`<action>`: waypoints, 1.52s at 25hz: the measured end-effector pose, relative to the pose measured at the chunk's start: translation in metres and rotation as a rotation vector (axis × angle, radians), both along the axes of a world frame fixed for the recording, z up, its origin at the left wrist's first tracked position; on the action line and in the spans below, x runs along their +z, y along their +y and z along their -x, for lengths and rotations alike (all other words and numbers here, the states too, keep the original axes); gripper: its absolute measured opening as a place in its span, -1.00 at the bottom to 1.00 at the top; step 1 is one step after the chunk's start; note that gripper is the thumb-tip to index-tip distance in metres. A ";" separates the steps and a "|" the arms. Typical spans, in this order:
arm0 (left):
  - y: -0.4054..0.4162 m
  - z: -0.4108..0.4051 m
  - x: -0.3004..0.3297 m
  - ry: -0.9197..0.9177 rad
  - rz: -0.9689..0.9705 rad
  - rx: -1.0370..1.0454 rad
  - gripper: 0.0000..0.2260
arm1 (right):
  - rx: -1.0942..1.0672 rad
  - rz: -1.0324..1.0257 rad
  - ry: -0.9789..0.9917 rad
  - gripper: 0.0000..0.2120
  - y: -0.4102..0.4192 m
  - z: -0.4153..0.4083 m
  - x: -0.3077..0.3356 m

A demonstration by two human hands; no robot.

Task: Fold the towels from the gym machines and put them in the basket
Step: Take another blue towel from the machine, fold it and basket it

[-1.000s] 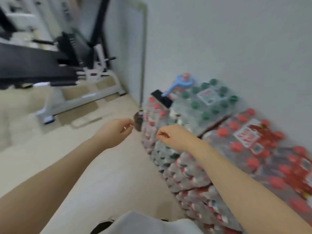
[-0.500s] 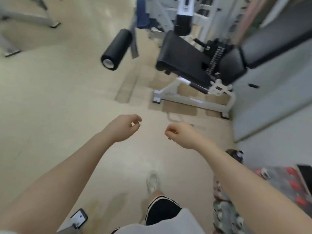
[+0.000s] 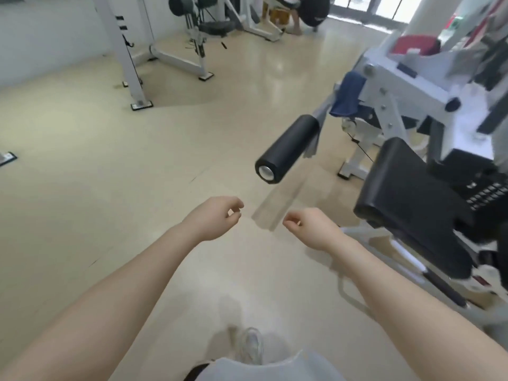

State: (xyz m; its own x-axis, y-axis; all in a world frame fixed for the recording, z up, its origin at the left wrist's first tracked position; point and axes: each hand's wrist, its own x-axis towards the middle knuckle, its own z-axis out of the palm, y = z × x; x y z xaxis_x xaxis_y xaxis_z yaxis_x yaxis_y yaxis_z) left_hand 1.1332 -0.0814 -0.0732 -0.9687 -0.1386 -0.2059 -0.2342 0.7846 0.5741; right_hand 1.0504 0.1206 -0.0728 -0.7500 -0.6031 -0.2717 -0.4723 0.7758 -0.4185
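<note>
A dark blue towel (image 3: pixel 347 94) hangs over the white frame of a leg machine (image 3: pixel 406 86) at the right, behind its black foam roller (image 3: pixel 288 148). My left hand (image 3: pixel 213 217) and my right hand (image 3: pixel 310 228) are held out in front of me over the floor, well short of the towel. Both hold nothing, with the fingers loosely curled and a little apart. No basket is in view.
The leg machine's black padded seat (image 3: pixel 412 204) and weight stack fill the right side. White cable machines (image 3: pixel 132 50) stand at the back left. A person (image 3: pixel 308 9) crouches at the far back. Beige floor (image 3: pixel 110 174) lies open ahead and left. My shoe (image 3: pixel 250 345) shows below.
My view has swung left, away from the stacked water bottle packs and the wall, onto the gym floor and the leg machine. The blue towel has come into view. Both hands stay empty.
</note>
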 end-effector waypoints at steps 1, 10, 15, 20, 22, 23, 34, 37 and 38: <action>-0.014 0.021 0.003 0.008 0.003 0.006 -0.73 | 0.004 -0.002 0.003 -0.76 -0.017 0.022 0.001; -0.177 0.237 -0.035 -0.062 -0.035 0.007 -0.76 | -0.106 -0.059 -0.057 -0.77 -0.165 0.221 -0.038; -0.298 0.391 -0.025 -0.097 -0.016 -0.206 -0.77 | -0.344 0.042 -0.117 -0.82 -0.268 0.346 -0.039; -0.357 0.542 -0.018 -0.100 -0.042 -0.299 -0.79 | -0.626 0.161 -0.130 -0.85 -0.310 0.451 -0.020; -0.349 0.598 -0.020 -0.043 -0.067 -0.327 -0.80 | -0.754 0.191 -0.114 -0.76 -0.302 0.489 -0.020; -0.343 0.626 -0.020 -0.024 -0.070 -0.367 -0.79 | -0.832 0.221 -0.110 -0.73 -0.295 0.511 -0.020; -0.222 0.968 -0.001 0.033 0.031 -0.892 -0.75 | -1.189 0.159 -0.011 -0.74 -0.206 0.809 -0.015; -0.185 1.035 -0.004 0.037 0.009 -0.985 -0.74 | -1.256 0.097 0.062 -0.68 -0.183 0.867 -0.011; -0.173 1.053 -0.007 0.042 0.030 -1.035 -0.73 | -1.286 0.082 0.090 -0.66 -0.176 0.884 -0.011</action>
State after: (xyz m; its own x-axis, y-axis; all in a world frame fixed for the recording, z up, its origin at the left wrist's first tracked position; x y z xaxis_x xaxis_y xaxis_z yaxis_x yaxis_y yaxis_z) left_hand 0.0798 -0.2544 -0.0801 -0.6231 0.7613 -0.1790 0.5826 0.6046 0.5432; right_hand 0.1669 -0.0549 -0.0841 -0.8145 0.5492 -0.1868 0.5615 0.6654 -0.4920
